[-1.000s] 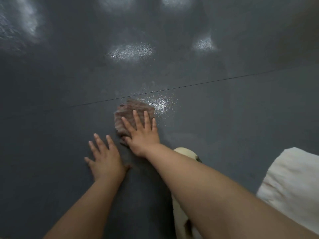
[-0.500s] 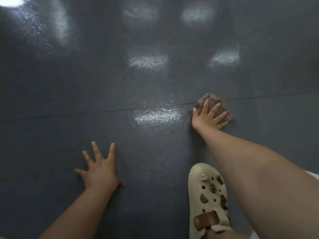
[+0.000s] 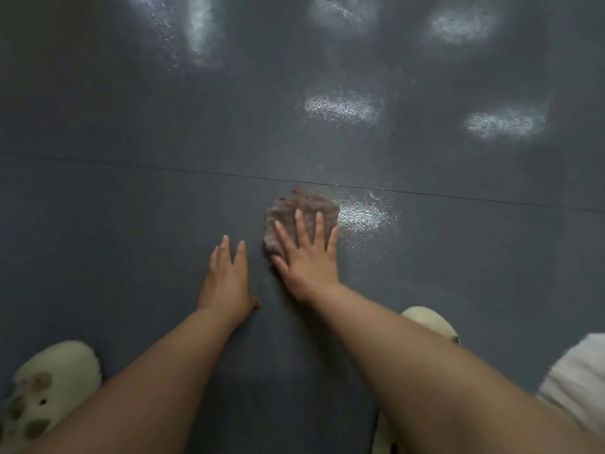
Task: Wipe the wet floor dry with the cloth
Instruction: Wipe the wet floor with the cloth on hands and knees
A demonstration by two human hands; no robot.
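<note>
A crumpled brown-grey cloth lies on the dark grey floor, just below a thin seam line. My right hand presses flat on the cloth's lower part, fingers spread, so the cloth shows above the fingertips. A glistening wet patch lies right beside the cloth on its right. My left hand rests flat on the bare floor to the left of the cloth, holding nothing.
Further shiny patches lie beyond the seam. A cream clog sits at the lower left, and another cream clog shows behind my right forearm. White fabric is at the right edge.
My right hand slid the cloth back leftward from the far right, close to my left hand. The view shifted, bringing a clog in at lower left.
</note>
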